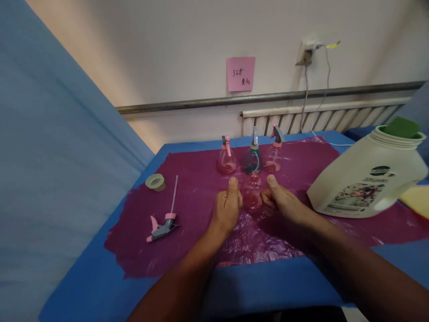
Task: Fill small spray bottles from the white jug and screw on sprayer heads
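Observation:
My left hand (228, 203) is a fist with the thumb pointing up, close to the left side of an open pink spray bottle (253, 197). On the bottle's other side my right hand (279, 197) is curled the same way, thumb raised. Neither fist shows anything in it; whether the knuckles touch the bottle I cannot tell. A grey and pink spray head (165, 227) with its clear tube lies on the purple sheet to the left. Behind my hands stand a pink spray bottle (227, 158), a teal one (253, 158) and another pink one (273, 156), all with spray heads on.
A large cream jug (357, 188) with something green in its mouth leans at the right. A pale green cap (156, 181) rests on the purple sheet (197, 179) at left. Blue curtain (60, 134) hangs at left; a metal rail (201, 105) crosses the wall.

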Demonstrator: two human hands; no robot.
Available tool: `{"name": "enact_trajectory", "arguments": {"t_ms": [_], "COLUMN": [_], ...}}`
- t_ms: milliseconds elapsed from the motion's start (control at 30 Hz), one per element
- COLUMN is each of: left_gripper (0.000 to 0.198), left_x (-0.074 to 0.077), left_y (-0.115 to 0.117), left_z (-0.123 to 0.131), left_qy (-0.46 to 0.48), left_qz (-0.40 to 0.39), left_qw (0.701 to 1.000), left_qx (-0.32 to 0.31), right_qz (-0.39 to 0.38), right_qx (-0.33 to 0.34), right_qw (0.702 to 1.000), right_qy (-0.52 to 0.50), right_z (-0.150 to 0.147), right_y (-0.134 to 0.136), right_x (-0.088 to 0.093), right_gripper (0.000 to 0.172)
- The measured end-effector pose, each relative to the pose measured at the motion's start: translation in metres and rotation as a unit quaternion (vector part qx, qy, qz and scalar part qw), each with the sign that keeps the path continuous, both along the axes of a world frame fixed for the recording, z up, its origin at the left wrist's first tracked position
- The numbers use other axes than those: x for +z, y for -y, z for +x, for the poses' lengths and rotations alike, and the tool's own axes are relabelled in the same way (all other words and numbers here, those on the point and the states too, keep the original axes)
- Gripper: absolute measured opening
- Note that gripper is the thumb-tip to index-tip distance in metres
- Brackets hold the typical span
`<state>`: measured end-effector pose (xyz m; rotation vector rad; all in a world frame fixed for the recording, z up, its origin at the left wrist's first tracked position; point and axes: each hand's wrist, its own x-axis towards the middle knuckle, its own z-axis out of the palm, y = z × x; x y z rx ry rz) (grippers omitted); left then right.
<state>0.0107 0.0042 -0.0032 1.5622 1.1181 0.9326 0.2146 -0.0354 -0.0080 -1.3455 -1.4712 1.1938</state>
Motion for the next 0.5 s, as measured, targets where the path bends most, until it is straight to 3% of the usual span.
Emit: {"name": "enact_trajectory", "arguments": {"t_ms": [100,233,400,500], "left_gripper": [0.084,0.075,0.036,0.069], "left_x": [-0.003,-0.002,-0.005,-0.014], "left_y": [-0.001,0.003,0.001,-0.001], "left_z": [-0.003,-0.004,0.002,0.008], "left_qy": [-0.002,-0.013,-0.058,-0.097], "left_qz": [0.046,0.103,0.153,0.153], "left_qw": [0.999,0.994,0.982,0.981], "left_qx": [0.016,0.039,0.097,0.069], "right_qz": [-0.002,-0.003,0.046,0.084], "right_qx": [0.005,-0.003,-0.072,-0.173], "right_qw": [1.000,1.000,0.996,0.981], "right_qy": [-0.008,-0.003,0.034,0.035], "right_z": [0.001,0.001,0.019,0.039], "right_y": [-0.001,0.002,0.023,0.046], "right_x": [0.003,0.019,0.038,0.041], "right_gripper": [0.088,0.089,0.088,0.070]}}
